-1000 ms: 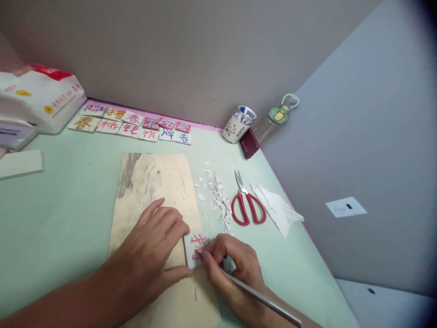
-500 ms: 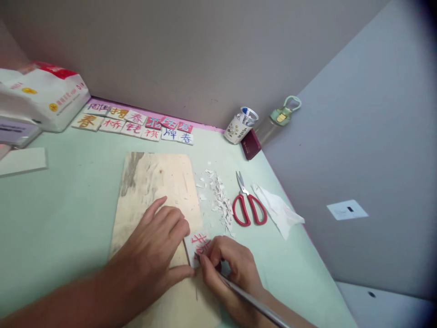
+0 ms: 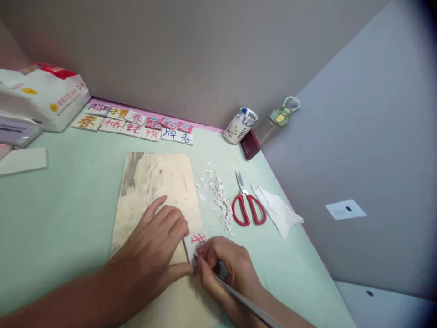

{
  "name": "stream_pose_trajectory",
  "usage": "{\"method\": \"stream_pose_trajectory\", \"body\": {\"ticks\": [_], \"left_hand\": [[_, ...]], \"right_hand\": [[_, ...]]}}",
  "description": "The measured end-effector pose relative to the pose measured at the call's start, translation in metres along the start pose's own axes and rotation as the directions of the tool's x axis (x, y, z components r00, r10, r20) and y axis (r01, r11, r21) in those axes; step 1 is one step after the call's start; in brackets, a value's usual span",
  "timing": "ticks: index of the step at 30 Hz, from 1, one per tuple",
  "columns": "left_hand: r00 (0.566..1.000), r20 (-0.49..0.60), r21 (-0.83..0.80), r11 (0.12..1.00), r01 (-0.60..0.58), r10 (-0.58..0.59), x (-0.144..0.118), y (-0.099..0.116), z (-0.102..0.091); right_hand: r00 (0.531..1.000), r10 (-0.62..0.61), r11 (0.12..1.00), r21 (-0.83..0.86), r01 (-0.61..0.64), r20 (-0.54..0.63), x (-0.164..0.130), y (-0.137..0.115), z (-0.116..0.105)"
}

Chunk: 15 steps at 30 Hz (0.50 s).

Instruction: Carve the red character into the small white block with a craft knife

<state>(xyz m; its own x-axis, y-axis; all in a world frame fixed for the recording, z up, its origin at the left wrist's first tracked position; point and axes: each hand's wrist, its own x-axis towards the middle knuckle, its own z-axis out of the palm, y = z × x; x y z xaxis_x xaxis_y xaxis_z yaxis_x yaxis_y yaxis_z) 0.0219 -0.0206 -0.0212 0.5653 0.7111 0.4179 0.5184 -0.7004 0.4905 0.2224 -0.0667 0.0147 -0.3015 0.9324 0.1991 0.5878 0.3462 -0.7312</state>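
Observation:
A small white tile [image 3: 191,249] with red painted characters lies at the right edge of the wooden board [image 3: 174,182]. My left hand [image 3: 153,241] rests on the board, its curled fingers and thumb gripping the tile's left side and near corner. In a pinch, my right hand [image 3: 232,269] grips a slim metal carving tool [image 3: 246,301]. The tool's dark tip meets the lower part of the tile. My right fingers hide the tile's right side.
White shavings [image 3: 220,198] lie right of the board, beside red-handled scissors [image 3: 244,200] and a crumpled tissue [image 3: 278,209]. Lettered tiles [image 3: 133,125] line the back edge. A can [image 3: 240,127], maroon box [image 3: 251,146] and bottle [image 3: 273,127] stand back right; a tissue pack [image 3: 61,98] back left.
My right hand and the carving tool have shifted slightly left and down along the tile. My left hand stays in nearly the same place.

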Motion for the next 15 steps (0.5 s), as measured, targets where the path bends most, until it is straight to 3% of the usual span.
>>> {"method": "stream_pose_trajectory", "body": {"ticks": [15], "left_hand": [[1.000,-0.002,0.014,1.000,-0.016,0.016,0.0009,-0.0018,0.0004]], "right_hand": [[0.998,-0.046,0.998,-0.041,0.048,0.053,-0.0010,-0.0014,-0.0023]]}}
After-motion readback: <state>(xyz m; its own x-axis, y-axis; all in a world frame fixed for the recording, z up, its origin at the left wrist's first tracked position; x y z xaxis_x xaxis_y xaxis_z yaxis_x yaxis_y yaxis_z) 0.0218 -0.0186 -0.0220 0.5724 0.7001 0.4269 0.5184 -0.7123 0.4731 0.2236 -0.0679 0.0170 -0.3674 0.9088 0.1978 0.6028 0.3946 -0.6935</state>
